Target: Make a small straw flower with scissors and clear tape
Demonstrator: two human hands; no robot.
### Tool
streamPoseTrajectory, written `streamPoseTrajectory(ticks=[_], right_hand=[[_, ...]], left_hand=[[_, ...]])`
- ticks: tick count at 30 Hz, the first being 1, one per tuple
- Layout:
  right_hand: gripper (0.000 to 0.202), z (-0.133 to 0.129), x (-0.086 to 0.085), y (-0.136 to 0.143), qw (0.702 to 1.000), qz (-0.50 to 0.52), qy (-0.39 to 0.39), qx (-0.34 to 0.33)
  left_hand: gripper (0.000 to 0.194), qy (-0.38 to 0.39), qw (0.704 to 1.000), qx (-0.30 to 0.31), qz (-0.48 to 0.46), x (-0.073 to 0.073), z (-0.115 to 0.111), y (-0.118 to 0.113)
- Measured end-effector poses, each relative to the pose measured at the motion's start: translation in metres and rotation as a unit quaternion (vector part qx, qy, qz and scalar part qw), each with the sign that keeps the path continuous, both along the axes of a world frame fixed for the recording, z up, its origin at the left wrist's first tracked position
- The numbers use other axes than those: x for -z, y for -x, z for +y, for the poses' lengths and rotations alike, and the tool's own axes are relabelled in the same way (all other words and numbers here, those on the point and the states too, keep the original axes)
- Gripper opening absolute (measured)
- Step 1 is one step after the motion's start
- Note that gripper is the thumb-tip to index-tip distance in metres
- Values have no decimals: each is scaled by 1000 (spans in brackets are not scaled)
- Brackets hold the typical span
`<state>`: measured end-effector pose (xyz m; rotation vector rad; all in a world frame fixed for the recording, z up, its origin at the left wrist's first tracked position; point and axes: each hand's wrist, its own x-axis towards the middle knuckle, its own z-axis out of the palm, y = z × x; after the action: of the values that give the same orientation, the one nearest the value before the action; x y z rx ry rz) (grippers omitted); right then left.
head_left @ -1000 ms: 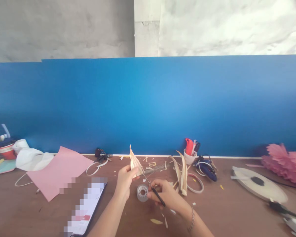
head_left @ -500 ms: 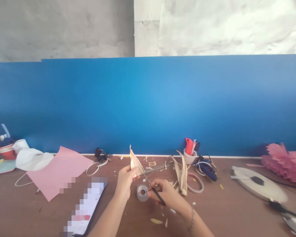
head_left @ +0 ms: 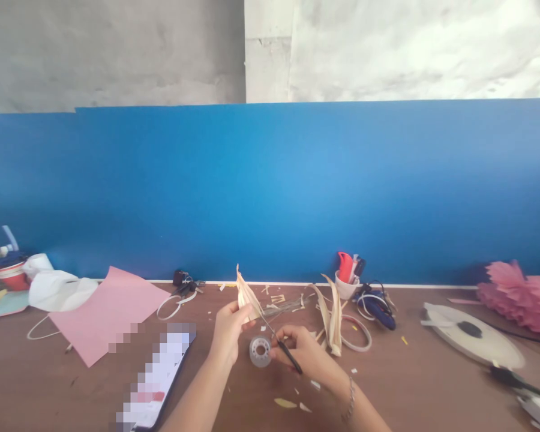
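My left hand (head_left: 230,327) pinches a pale, dried corn husk (head_left: 247,297) whose narrow tip points up. In my right hand (head_left: 299,350) is a pair of black-handled scissors (head_left: 290,356), the thin blades reaching up-left to the husk's lower right edge. Whether the blades are apart is too fine to make out. Just left of the right fingers, a roll of clear tape (head_left: 260,352) rests on the brown table (head_left: 387,390). More dried husk strips (head_left: 335,324) lie right of my right hand, and small scraps (head_left: 285,403) are scattered below it.
A phone (head_left: 162,372), partly pixelated, and a pink paper sheet (head_left: 108,315) lie to the left. Behind the husks stand a white cup of pens (head_left: 346,287) and a ring-shaped roll (head_left: 364,336). A glue gun (head_left: 380,312), a white disc (head_left: 477,336) and pink paper ruffles (head_left: 522,294) are rightward.
A small pale scrap near the table's front has shifted and now lies flatter. Both hands, the husk and the scissors stay almost where they were.
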<state>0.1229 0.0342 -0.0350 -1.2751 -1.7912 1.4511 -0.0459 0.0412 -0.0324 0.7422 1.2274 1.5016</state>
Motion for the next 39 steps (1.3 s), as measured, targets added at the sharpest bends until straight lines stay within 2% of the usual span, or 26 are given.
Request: streamPoseTrajectory(ticks=[7, 17, 29, 39], right_hand=[[12, 2, -1, 0, 1000, -13, -4, 8], [20, 4, 7, 2, 1000, 13, 1, 10], [15, 3, 3, 1, 1000, 7, -11, 20], [24, 4, 9, 2, 999, 30, -5, 17]], left_hand=[[21, 6, 1000, -13, -24, -1, -1, -1], [20, 10, 1000, -9, -29, 2, -2, -7], [20, 16, 998, -14, -59, 2, -3, -8], [17, 27, 996, -7, -84, 0, -5, -15]])
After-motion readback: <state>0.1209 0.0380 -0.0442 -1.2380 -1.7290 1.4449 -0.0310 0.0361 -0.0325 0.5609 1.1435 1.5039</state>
